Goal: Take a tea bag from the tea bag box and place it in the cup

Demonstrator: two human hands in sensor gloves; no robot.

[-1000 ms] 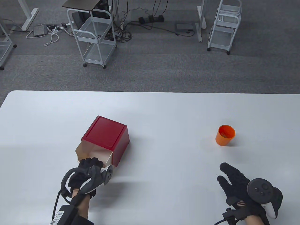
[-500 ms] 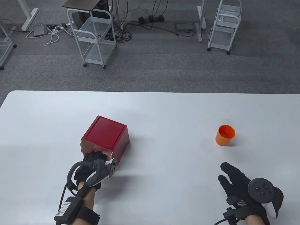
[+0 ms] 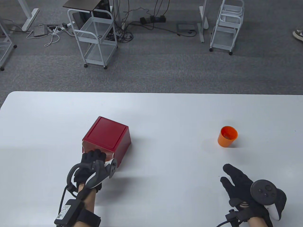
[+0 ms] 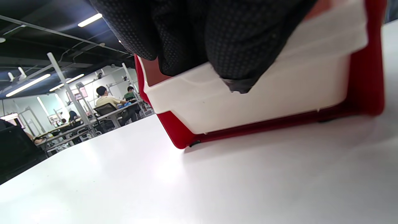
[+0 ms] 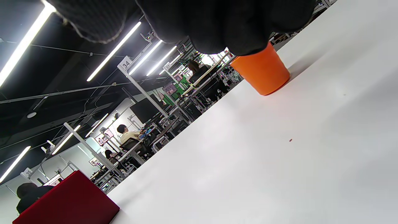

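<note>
Left hand (image 3: 91, 165) is at the near face of the red tea bag box (image 3: 106, 136), lower left of centre in the table view. Its fingers (image 4: 239, 46) press on the white drawer (image 4: 248, 102), which in the left wrist view sits almost flush inside the red shell. They lie together against the drawer front, not wrapped round anything I can make out.

No tea bag visible in any view. Can't tell whether one sits in the drawer or under the glove.

Orange cup (image 3: 227, 136) stands upright at right of centre on the counter (image 3: 165, 113), well apart from the box. There's a brownish something inside it, too small to identify.

Right hand (image 3: 239, 186) is lower right, near the cup but not touching it, fingers apart and holding nothing.

My read: this is drawer handling at the box, so either access is not yet open or the drawer is going shut.

Next move, if a bag is needed: hook the drawer lip and draw it toward the bottom edge, with the shell braced so it doesn't slide. Then pinch a bag and carry it right to the cup.
</note>
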